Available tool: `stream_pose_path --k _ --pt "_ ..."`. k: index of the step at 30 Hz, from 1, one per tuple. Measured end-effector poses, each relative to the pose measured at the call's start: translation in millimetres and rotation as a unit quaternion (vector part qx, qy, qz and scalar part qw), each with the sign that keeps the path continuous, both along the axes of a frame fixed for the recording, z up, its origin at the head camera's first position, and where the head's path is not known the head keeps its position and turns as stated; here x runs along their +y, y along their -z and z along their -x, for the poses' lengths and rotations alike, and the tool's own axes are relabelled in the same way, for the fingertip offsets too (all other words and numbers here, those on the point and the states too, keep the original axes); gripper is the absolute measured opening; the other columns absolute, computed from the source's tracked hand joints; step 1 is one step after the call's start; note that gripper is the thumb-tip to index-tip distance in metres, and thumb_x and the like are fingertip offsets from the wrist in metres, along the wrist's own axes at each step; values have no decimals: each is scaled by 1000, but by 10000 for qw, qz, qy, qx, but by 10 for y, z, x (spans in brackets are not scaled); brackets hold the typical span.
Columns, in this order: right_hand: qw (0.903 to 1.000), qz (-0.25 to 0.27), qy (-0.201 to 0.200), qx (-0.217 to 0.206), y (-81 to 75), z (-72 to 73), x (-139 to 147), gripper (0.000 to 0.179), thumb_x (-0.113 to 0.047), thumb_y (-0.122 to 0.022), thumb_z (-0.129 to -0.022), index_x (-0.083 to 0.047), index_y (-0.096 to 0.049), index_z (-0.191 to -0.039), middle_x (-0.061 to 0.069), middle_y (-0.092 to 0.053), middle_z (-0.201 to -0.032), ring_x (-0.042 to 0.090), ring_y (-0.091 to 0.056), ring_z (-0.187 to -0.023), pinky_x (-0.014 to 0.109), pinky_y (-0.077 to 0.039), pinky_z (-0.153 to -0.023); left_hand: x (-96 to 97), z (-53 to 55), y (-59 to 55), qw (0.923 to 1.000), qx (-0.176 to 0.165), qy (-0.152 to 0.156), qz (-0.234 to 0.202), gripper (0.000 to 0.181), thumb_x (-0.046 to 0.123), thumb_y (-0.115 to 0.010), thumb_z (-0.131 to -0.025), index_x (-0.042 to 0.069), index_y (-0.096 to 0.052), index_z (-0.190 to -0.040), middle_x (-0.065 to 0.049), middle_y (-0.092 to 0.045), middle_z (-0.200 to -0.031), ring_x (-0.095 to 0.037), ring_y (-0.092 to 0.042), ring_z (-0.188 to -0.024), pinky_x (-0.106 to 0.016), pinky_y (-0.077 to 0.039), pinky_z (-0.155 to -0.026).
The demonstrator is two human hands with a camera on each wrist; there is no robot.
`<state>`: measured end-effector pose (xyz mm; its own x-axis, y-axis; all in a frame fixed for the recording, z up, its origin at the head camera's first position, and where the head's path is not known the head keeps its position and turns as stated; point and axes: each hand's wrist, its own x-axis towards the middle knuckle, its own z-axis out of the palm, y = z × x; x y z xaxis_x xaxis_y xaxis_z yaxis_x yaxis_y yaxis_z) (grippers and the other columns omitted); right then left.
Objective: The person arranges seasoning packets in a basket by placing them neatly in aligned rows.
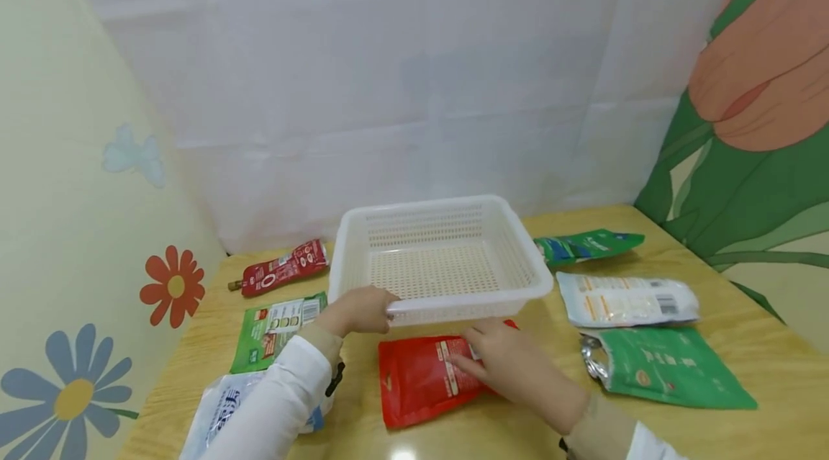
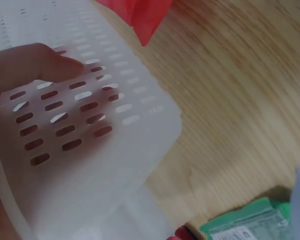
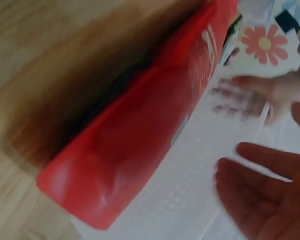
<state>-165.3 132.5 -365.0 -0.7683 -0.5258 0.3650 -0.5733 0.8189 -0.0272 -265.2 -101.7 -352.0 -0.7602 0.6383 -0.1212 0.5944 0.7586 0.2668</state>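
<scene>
A white slotted plastic basket (image 1: pixel 447 309) stands at the middle of the table. My left hand (image 1: pixel 363 309) grips its near left rim; the left wrist view shows the thumb (image 2: pixel 60 67) on the slotted wall and the other fingers behind it. In front of the basket lies a red pouch (image 1: pixel 414 381). Over the pouch's right part is my right hand (image 1: pixel 505 359), fingers loosely spread. In the right wrist view that hand (image 3: pixel 270 195) holds nothing and appears apart from the pouch (image 3: pixel 135 135).
On the left lie a dark red spouted pouch (image 1: pixel 285 269), a green packet (image 1: pixel 259 337) and a white-blue packet (image 1: pixel 214 402). To the right are a green-blue pouch (image 1: pixel 589 245), a white pouch (image 1: pixel 628 299) and a green pouch (image 1: pixel 673 370). A white-covered wall (image 1: pixel 414 86) stands behind.
</scene>
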Motion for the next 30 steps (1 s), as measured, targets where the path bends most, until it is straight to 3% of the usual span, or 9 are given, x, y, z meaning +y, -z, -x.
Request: stream_pose_path --k 2,5,7,10,15,20,23,27,30 --pt "9975 -291 201 -610 53 -38 -42 50 -53 -66 -81 -7 -66 -100 5 -63 -94 20 -57 -85 35 -53 -75 -5 10 5 10000 6 -70 -1 9 -2 -64 -69 6 -62 -72 -1 -54 -64 -14 -40 -59 -26 -34 -53" --pt "9873 -607 416 -1409 131 -66 -78 76 -62 -71 -71 -3 -61 -119 14 -60 -111 28 -55 -99 45 -50 -88 -5 23 16 9998 -55 -215 1 17 -2 -64 -68 12 -55 -64 1 -50 -62 -13 -38 -57 -24 -31 -52" --pt "9829 -743 433 -1629 191 -61 -93 87 -63 -74 -65 -2 -57 -125 16 -57 -116 30 -52 -101 47 -48 -89 -3 30 26 9994 -165 -293 0 21 -1 -64 -68 14 -52 -63 2 -49 -62 -12 -38 -56 -23 -31 -51" --pt "9827 -777 408 -1631 271 -49 -98 92 -62 -78 -60 -2 -55 -127 16 -56 -118 28 -50 -99 47 -48 -88 0 41 40 9990 -268 -353 102 22 1 -65 -68 16 -50 -63 3 -47 -62 -11 -37 -56 -22 -30 -50" --pt "9903 -592 367 -1205 371 3 -97 90 -58 -81 -58 -4 -55 -125 12 -57 -110 25 -49 -94 44 -49 -82 8 70 35 9985 -370 -359 205 20 1 -65 -69 14 -51 -63 4 -42 -60 -11 -35 -55 -22 -27 -49" --pt "9952 -772 386 -452 431 47 -94 81 -53 -83 -57 -7 -56 -118 9 -57 -99 24 -51 -88 41 -49 -78 44 101 14 9968 -668 -414 136 22 -1 -66 -69 14 -51 -65 5 -42 -61 -10 -35 -55 -21 -29 -48" --pt "9953 -862 406 -180 454 79 -111 76 -52 -83 -58 -9 -57 -115 8 -58 -97 24 -52 -88 40 -49 -78 46 114 9 9948 -882 -512 34 26 -3 -67 -69 15 -49 -65 4 -43 -61 -10 -36 -55 -21 -29 -49" --pt "9934 -1023 507 -149 477 116 -147 73 -52 -83 -59 -10 -58 -114 7 -59 -96 23 -53 -88 39 -49 -82 32 127 9 9915 -1163 -577 20 26 -2 -66 -69 15 -47 -64 3 -44 -63 -10 -36 -57 -21 -29 -51" --pt "9889 -1343 588 220 502 131 -189 61 -44 -83 -64 -13 -59 -110 6 -59 -92 22 -54 -83 36 -50 -80 19 134 0 9889 -1363 -583 88 21 -2 -66 -68 12 -51 -67 3 -44 -65 -10 -36 -59 -21 -29 -52"
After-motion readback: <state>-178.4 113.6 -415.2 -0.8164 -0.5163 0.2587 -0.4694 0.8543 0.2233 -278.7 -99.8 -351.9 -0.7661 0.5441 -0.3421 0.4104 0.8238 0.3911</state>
